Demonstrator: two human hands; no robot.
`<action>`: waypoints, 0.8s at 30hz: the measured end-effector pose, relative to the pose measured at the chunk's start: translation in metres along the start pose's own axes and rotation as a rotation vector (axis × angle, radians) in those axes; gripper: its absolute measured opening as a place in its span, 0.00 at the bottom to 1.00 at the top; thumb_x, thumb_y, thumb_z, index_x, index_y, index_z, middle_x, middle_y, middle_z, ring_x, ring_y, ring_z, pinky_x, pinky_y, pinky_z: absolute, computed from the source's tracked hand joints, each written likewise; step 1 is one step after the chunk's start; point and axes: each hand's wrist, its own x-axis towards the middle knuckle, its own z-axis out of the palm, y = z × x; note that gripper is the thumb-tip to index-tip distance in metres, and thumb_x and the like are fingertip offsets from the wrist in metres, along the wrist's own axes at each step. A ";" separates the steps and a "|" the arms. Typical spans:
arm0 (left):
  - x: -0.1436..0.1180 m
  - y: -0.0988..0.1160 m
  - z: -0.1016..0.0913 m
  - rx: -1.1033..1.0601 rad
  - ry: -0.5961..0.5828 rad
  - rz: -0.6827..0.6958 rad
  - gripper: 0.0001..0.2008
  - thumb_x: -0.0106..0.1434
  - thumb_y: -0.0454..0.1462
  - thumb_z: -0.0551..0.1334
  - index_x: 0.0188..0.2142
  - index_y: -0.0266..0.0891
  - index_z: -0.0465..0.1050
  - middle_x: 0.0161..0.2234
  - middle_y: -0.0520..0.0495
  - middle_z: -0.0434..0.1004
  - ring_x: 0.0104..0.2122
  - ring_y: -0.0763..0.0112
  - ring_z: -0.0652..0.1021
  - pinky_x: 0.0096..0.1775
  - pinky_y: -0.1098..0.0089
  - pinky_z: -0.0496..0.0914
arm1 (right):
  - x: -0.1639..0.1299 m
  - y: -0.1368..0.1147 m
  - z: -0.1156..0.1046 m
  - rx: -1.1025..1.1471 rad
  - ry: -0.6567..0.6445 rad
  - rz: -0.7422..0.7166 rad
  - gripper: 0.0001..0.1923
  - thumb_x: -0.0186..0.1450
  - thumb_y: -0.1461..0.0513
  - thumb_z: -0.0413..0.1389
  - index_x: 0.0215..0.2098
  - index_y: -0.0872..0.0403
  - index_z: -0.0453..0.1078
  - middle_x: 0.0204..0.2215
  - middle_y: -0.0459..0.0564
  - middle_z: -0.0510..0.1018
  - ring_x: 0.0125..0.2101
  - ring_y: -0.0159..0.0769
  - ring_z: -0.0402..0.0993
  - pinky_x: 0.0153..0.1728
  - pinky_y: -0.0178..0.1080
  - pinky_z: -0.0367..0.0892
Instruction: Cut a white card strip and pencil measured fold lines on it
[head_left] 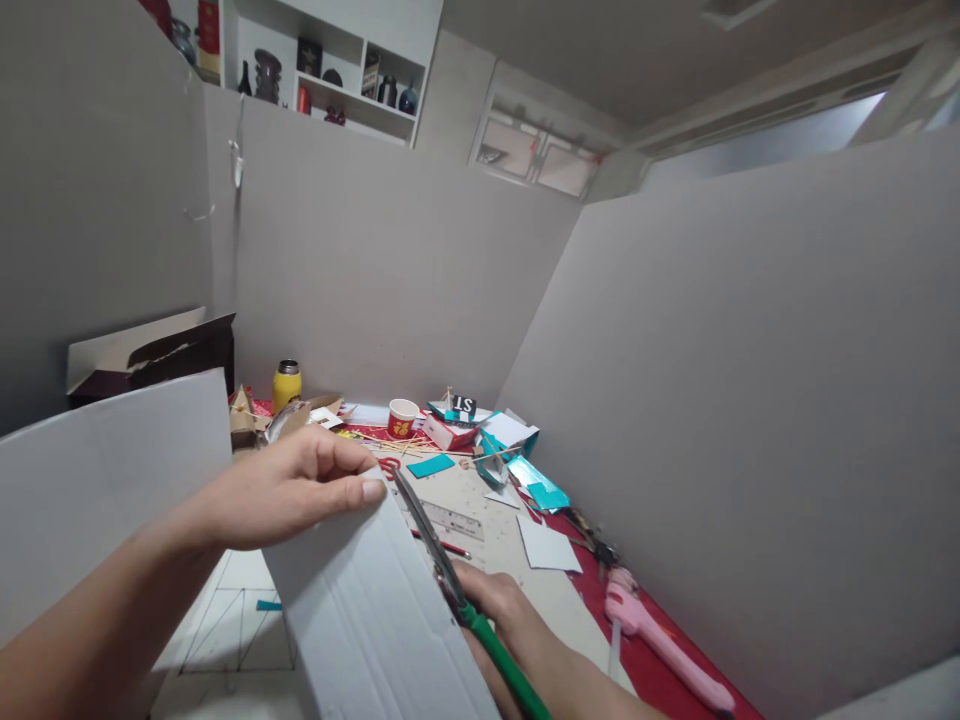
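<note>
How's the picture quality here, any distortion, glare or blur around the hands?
Head view: wide-angle bending bows the grey partition walls; lighting is soft and even, no harsh glare; the left hand on the white cardboard sheet is sharp; the scissors and right hand look slightly soft.

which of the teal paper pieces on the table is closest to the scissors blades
The flat teal strip just beyond the tip of the scissors, lying alone near the red cup; the other teal pieces sit farther right.

Matt white corrugated cardboard [375, 610] meets scissors [457, 590] with dull metal blades and glossy green plastic handles. Nearby lie a smooth pink plastic glue gun [660, 640], thin wooden sticks [397, 443] and a paper cup [403, 417].
</note>
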 end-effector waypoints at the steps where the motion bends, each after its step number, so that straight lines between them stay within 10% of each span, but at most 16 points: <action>1: -0.001 0.000 -0.001 0.014 0.006 0.000 0.21 0.66 0.51 0.57 0.27 0.37 0.67 0.22 0.57 0.57 0.22 0.78 0.59 0.23 0.76 0.57 | -0.001 0.000 -0.001 -0.009 -0.020 0.002 0.11 0.62 0.53 0.58 0.28 0.52 0.68 0.18 0.43 0.68 0.21 0.33 0.62 0.28 0.36 0.68; 24: -0.008 0.006 0.000 0.050 0.051 0.030 0.20 0.66 0.50 0.57 0.27 0.37 0.67 0.22 0.56 0.59 0.22 0.77 0.62 0.23 0.75 0.59 | 0.002 0.008 0.005 0.011 -0.043 -0.044 0.16 0.64 0.50 0.56 0.29 0.54 0.71 0.18 0.45 0.70 0.21 0.36 0.66 0.29 0.36 0.69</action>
